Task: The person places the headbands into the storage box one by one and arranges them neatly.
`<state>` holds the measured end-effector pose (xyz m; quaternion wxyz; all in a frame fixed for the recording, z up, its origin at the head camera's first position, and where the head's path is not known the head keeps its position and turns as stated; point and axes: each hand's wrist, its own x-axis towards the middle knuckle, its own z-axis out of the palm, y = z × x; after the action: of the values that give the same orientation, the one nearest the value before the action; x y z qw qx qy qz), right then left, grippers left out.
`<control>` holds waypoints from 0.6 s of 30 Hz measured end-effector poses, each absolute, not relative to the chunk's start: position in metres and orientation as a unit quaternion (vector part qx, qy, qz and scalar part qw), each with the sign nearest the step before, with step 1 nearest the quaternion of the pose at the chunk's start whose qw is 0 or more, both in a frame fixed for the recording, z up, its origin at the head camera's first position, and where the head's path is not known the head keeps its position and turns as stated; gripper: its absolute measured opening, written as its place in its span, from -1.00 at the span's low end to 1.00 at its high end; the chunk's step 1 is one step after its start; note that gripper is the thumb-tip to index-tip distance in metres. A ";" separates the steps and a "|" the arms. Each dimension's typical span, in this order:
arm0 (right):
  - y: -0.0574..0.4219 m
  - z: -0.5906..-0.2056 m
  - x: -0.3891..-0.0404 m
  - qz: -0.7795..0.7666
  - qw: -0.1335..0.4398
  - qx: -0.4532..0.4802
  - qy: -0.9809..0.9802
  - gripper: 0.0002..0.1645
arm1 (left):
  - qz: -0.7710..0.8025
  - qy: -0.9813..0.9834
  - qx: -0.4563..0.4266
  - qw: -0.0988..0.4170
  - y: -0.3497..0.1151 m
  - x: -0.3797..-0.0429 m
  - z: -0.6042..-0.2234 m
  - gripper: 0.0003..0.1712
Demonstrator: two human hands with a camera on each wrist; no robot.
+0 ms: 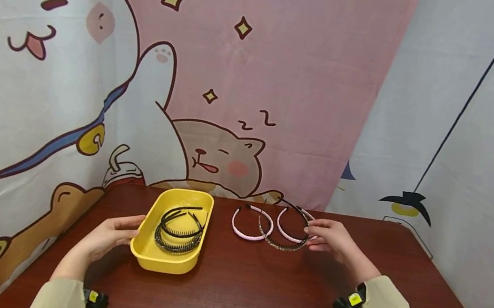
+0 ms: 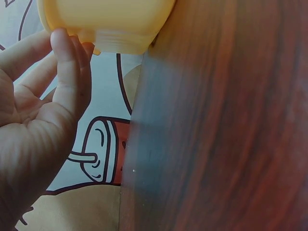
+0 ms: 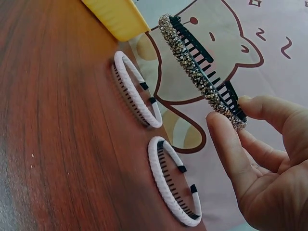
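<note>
Between the thumb and fingers of my right hand (image 1: 330,238) is one end of a toothed headband (image 3: 204,82). Its outer side is covered in sparkling gold and dark beads, with black comb teeth inside. In the head view it overlaps two pale pink toothed headbands, a left one (image 1: 251,237) and a right one (image 1: 283,231). My left hand (image 1: 107,237) touches the left side of a yellow plastic basket (image 1: 142,262) with its fingers extended at the rim. Several dark toothed headbands (image 1: 177,233) lie inside the basket.
The reddish-brown wooden table (image 1: 244,302) carries the basket on its left side and the pink headbands toward its back edge. Behind the table hangs a pink and white cartoon curtain (image 1: 297,76), which also runs along both sides.
</note>
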<state>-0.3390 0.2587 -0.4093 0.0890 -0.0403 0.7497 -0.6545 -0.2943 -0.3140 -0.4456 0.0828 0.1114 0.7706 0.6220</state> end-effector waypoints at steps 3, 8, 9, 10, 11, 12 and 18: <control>0.256 -0.409 -0.338 -0.657 0.092 -0.045 0.747 -0.32 | 0.619 0.773 0.111 0.081 -0.314 -0.295 -0.447 -0.31; 0.251 -0.408 -0.336 -0.657 0.093 -0.048 0.746 -0.33 | 0.619 0.773 0.112 0.078 -0.314 -0.295 -0.448 -0.32; 0.250 -0.407 -0.336 -0.657 0.093 -0.049 0.747 -0.35 | 0.621 0.772 0.111 0.077 -0.314 -0.295 -0.448 -0.32; 0.249 -0.407 -0.336 -0.658 0.093 -0.048 0.746 -0.36 | 0.621 0.771 0.114 0.078 -0.315 -0.295 -0.448 -0.32; 0.248 -0.406 -0.335 -0.659 0.094 -0.047 0.745 -0.37 | 0.621 0.772 0.116 0.078 -0.315 -0.295 -0.448 -0.32; 0.247 -0.405 -0.334 -0.659 0.094 -0.047 0.745 -0.38 | 0.620 0.772 0.118 0.078 -0.315 -0.295 -0.448 -0.32; 0.244 -0.402 -0.331 -0.657 0.099 -0.053 0.745 -0.45 | 0.620 0.773 0.115 0.077 -0.315 -0.295 -0.447 -0.32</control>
<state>-0.3312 0.2437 -0.4022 0.0990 -0.0532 0.7451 -0.6575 -0.2950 -0.3146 -0.4466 0.0772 0.1147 0.7727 0.6196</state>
